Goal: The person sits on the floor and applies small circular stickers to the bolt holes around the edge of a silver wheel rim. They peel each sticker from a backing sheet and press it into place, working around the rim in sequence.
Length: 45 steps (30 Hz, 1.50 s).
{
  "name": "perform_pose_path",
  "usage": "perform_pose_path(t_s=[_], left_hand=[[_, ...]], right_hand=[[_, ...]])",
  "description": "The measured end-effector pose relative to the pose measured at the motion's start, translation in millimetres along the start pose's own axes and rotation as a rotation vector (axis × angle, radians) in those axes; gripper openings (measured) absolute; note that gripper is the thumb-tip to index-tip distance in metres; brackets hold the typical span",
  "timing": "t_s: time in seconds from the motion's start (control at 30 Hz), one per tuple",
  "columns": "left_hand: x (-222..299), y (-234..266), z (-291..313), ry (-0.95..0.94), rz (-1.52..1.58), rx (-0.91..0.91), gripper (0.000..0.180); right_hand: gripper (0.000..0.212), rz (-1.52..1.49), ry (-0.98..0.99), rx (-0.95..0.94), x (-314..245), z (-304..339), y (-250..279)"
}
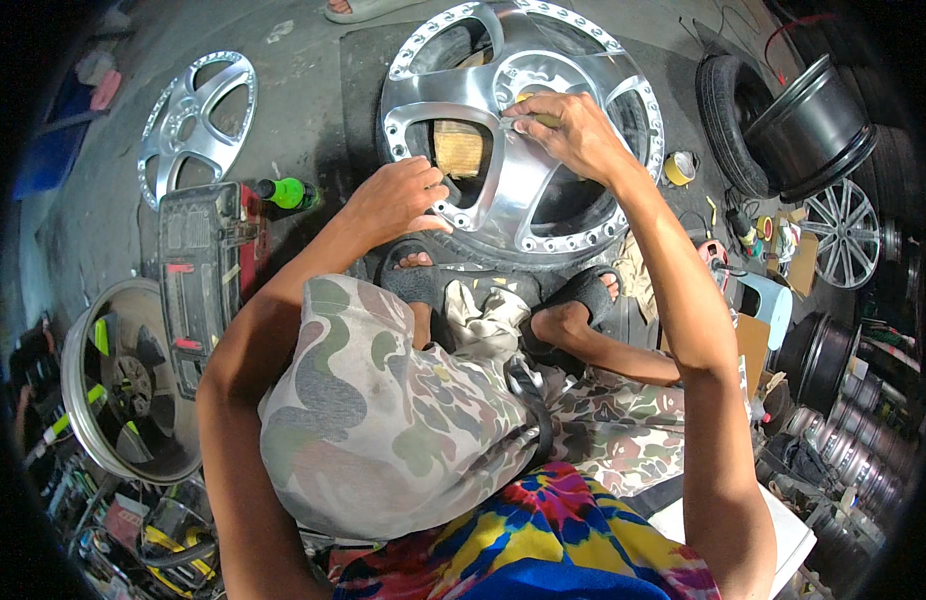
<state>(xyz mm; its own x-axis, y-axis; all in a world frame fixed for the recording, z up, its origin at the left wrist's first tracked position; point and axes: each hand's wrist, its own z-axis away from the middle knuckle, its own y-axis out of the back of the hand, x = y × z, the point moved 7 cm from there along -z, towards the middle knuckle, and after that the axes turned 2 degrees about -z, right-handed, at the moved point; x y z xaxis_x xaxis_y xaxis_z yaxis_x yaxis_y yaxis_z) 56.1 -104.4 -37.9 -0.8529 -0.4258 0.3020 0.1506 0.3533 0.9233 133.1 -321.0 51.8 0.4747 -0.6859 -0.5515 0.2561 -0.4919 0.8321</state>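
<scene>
A large polished silver alloy wheel face [506,177] lies in front of me, with wide spokes and bolt holes around its outer lip. My right hand [573,132] is closed in a pinch over the spoke near the hub. Between its fingers shows a small olive-coloured piece [546,120], possibly an abrasive pad; its kind is unclear. My left hand [401,200] curls its fingers and thumb around the near-left lip of the wheel. Brown cardboard [461,148] shows through one opening between the spokes.
A second silver wheel face [188,125] lies at the far left. Nearer are a green bottle [286,193], a dark toolbox [203,260] and another rim [78,375]. On the right are a tyre [728,125], a black wheel barrel [808,135] and a tape roll [680,168].
</scene>
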Motion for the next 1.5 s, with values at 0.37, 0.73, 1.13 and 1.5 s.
perform_pose_path(t_s=[0.37,0.73,1.13,1.5], left_hand=[[1,3,1,-0.014,0.005,0.022,0.048],[-1,1,2,-0.007,0.017,0.009,0.048],[-1,-2,-1,-0.005,0.021,0.007,0.050],[0,-1,-1,0.001,0.013,0.008,0.049]], right_hand=[[0.022,-0.218,-0.095,0.054,15,0,-8],[0.023,-0.049,-0.002,-0.066,4,3,-8],[0.023,-0.179,-0.123,-0.013,29,-17,-11],[0.022,-0.069,-0.046,0.035,19,-10,-4]])
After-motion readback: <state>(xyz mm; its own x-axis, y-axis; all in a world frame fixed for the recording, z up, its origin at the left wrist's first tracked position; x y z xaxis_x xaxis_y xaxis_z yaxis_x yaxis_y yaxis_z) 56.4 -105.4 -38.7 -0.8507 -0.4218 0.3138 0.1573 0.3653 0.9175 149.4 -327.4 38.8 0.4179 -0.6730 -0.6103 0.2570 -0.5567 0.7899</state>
